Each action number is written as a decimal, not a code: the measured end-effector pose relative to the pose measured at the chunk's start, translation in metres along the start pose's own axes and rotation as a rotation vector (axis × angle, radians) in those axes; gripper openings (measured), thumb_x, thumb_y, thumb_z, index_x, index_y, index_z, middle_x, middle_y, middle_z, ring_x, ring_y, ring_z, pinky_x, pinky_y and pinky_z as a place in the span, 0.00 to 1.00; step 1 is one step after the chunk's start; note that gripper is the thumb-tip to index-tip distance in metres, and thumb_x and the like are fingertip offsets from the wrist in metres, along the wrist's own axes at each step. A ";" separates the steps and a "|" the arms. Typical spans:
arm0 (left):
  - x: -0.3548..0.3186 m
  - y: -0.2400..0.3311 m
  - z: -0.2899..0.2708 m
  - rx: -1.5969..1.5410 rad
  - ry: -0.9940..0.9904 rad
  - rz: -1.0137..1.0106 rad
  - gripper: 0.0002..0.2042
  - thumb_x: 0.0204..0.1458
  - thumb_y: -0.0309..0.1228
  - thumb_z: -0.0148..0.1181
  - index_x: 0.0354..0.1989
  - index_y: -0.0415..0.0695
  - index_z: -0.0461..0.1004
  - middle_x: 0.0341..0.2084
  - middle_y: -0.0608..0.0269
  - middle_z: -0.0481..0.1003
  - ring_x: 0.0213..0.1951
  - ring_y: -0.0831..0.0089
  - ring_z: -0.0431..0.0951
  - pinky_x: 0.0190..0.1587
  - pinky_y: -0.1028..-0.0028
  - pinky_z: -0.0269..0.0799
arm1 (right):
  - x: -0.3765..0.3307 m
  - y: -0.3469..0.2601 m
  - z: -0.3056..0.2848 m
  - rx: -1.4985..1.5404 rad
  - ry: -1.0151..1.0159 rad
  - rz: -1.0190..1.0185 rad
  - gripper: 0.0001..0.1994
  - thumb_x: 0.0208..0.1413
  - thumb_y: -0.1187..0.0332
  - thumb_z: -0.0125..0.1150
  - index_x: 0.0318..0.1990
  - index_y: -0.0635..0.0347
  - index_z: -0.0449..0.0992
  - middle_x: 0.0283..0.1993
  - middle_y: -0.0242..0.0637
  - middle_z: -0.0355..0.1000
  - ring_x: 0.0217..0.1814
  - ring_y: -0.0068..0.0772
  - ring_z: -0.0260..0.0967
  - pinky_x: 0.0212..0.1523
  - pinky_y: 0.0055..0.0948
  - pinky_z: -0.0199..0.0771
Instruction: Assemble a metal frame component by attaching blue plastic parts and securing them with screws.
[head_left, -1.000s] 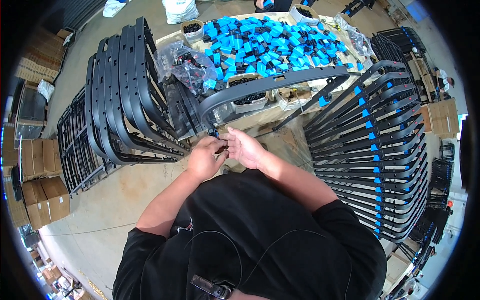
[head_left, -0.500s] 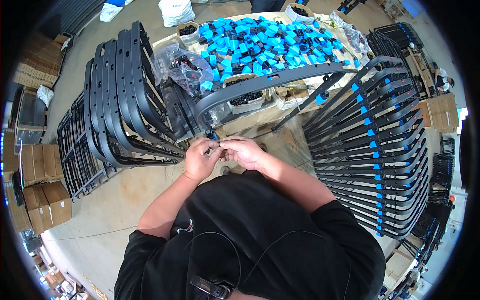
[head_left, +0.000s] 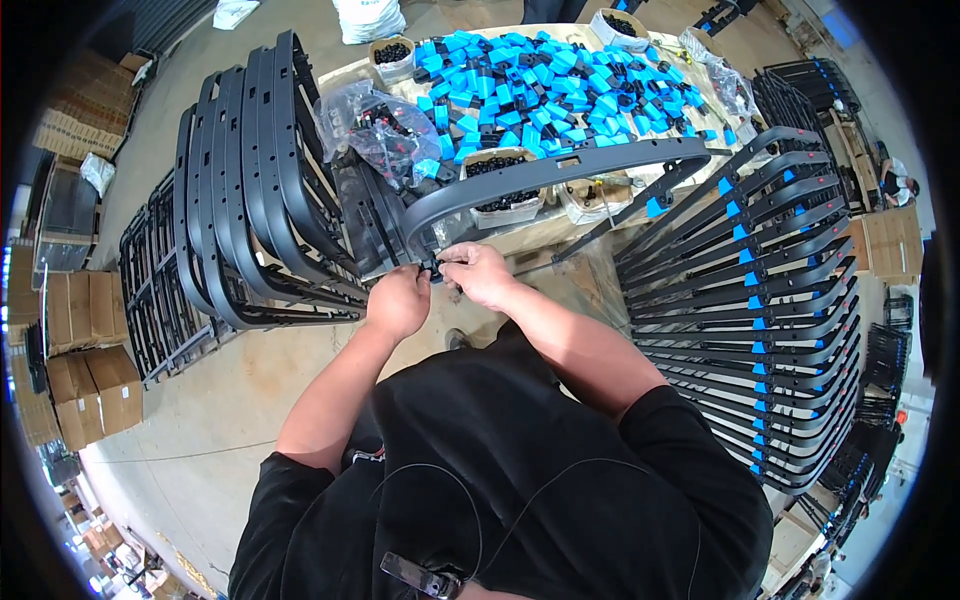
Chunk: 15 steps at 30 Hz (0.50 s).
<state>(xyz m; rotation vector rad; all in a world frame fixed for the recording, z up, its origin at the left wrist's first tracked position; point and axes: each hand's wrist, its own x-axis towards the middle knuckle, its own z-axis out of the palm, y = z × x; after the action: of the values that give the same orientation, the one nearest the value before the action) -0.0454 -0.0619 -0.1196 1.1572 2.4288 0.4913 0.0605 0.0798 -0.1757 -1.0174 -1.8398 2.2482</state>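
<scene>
A curved black metal frame [head_left: 570,160] lies across the near edge of the table, its left bend close in front of me. At that bend's near end, my left hand [head_left: 398,303] is closed, its thumb and fingers pressed against a small dark fitting [head_left: 434,268]. My right hand [head_left: 478,274] meets it from the right, fingertips pinched together at the same spot. What either hand grips is too small and covered to make out. On the frame's right leg sits a blue wedge-shaped piece [head_left: 655,206].
Blue and black plastic pieces [head_left: 560,90] are heaped on the table, with boxes of small black parts [head_left: 500,190] and a clear plastic bag [head_left: 375,135] around them. Black frames stand stacked at left [head_left: 240,190] and, with blue pieces, at right [head_left: 750,330]. Cartons [head_left: 95,390] stand farther left.
Both hands have moved slightly up, from just below the frame's near end onto it. My right hand has turned and bent its fingers inward. The whole view has shifted a little.
</scene>
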 end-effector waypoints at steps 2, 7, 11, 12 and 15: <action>0.002 0.002 -0.003 0.056 -0.035 -0.004 0.16 0.63 0.38 0.50 0.37 0.36 0.77 0.36 0.41 0.79 0.41 0.44 0.79 0.46 0.52 0.74 | 0.003 0.005 0.000 0.019 -0.019 -0.061 0.12 0.59 0.71 0.63 0.48 0.68 0.78 0.32 0.35 0.77 0.31 0.23 0.75 0.32 0.26 0.76; 0.005 0.008 -0.012 0.138 -0.123 0.008 0.17 0.64 0.38 0.47 0.35 0.36 0.77 0.36 0.42 0.79 0.42 0.45 0.79 0.48 0.53 0.75 | 0.008 -0.006 -0.006 -0.034 -0.074 0.114 0.12 0.62 0.63 0.61 0.40 0.66 0.79 0.28 0.34 0.75 0.24 0.25 0.70 0.25 0.28 0.70; 0.006 0.009 -0.014 0.152 -0.149 0.001 0.17 0.64 0.38 0.46 0.36 0.38 0.78 0.38 0.43 0.80 0.43 0.47 0.80 0.48 0.54 0.75 | 0.013 -0.013 -0.003 -0.211 -0.083 0.211 0.19 0.65 0.54 0.56 0.34 0.65 0.78 0.24 0.37 0.72 0.21 0.29 0.65 0.23 0.35 0.66; 0.007 0.010 -0.015 0.159 -0.159 -0.001 0.18 0.64 0.38 0.46 0.36 0.38 0.78 0.38 0.43 0.80 0.43 0.47 0.80 0.48 0.54 0.75 | 0.013 -0.013 -0.002 -0.210 -0.082 0.210 0.19 0.65 0.54 0.56 0.34 0.65 0.78 0.24 0.37 0.72 0.21 0.29 0.65 0.23 0.35 0.66; 0.008 0.008 -0.013 0.171 -0.174 -0.007 0.18 0.64 0.39 0.45 0.36 0.38 0.78 0.38 0.43 0.80 0.43 0.47 0.80 0.49 0.54 0.75 | 0.016 -0.011 0.001 -0.274 -0.068 0.202 0.23 0.65 0.50 0.53 0.32 0.65 0.78 0.22 0.39 0.70 0.19 0.30 0.64 0.23 0.37 0.66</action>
<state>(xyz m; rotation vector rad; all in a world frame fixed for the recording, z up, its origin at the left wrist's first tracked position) -0.0517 -0.0526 -0.1063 1.2054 2.3581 0.1747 0.0438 0.0888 -0.1728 -1.2318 -2.2137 2.2018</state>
